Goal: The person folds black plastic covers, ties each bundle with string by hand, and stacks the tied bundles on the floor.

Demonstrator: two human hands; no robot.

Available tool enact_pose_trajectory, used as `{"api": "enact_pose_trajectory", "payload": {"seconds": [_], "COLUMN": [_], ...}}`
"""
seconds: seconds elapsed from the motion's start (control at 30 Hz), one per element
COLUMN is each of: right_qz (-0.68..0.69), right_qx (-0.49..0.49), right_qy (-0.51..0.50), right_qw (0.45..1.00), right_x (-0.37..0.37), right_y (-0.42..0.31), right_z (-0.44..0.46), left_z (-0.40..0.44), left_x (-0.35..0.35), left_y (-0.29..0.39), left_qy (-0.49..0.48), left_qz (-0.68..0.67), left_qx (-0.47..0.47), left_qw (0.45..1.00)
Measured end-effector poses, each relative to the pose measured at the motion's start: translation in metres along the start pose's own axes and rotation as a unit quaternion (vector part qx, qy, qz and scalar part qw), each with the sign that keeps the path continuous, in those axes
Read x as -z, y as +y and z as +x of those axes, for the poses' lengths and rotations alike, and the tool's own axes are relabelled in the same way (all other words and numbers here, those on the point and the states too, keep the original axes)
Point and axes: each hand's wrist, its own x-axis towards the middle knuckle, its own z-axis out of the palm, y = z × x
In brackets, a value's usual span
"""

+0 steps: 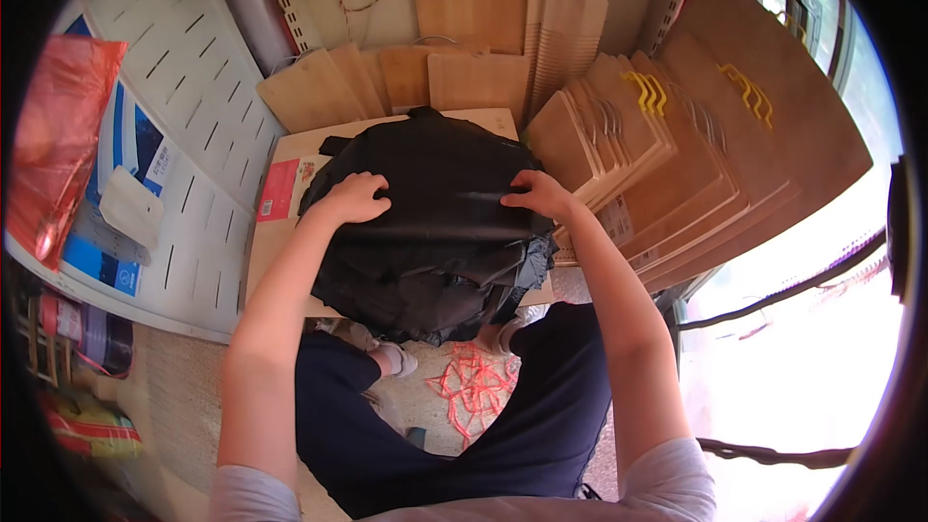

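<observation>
A large black plastic bag [435, 198] lies spread in front of me over a light wooden board or box top [280, 253]. Its upper part looks smooth, while the lower edge is crumpled and hangs over the front. What may be inside or under it is hidden. On the bag's left side, my left hand [358, 199] has its fingers curled into the plastic. Opposite it, my right hand [541, 195] pinches the bag's right side between thumb and fingers. Both hands are at about the same height, with a stretch of plastic between them.
Wooden cutting boards [478, 80] lean at the back, and more with yellow handles [646, 94] stand at the right. A white slotted panel [208, 126] rises at the left, beside a red plastic bag [63, 135]. Tangled red string [474, 385] lies on the floor between my feet.
</observation>
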Motion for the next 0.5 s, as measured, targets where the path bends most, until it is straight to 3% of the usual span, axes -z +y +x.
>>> {"api": "enact_pose_trajectory", "payload": {"seconds": [0.03, 0.1, 0.3, 0.4, 0.5], "right_qz": [0.006, 0.037, -0.024, 0.068, 0.135], "right_qx": [-0.002, 0.009, 0.112, 0.114, 0.047], "right_qy": [0.006, 0.028, 0.119, 0.206, 0.370], "right_qw": [1.000, 0.999, 0.986, 0.969, 0.918], "right_x": [-0.001, -0.004, -0.015, 0.000, 0.013], "right_y": [0.002, 0.000, 0.012, 0.007, 0.064], "right_z": [-0.002, -0.007, -0.010, -0.048, -0.108], "left_z": [-0.001, -0.004, 0.002, -0.008, -0.015], "left_x": [0.001, 0.004, -0.019, -0.025, -0.035], "left_y": [0.008, 0.024, 0.033, 0.040, 0.034], "left_qy": [-0.004, -0.039, -0.003, 0.054, 0.092], "left_qz": [0.007, 0.036, -0.022, -0.052, -0.029], "left_qx": [-0.005, 0.074, 0.034, 0.029, 0.106], "left_qw": [1.000, 0.996, 0.999, 0.997, 0.990]}}
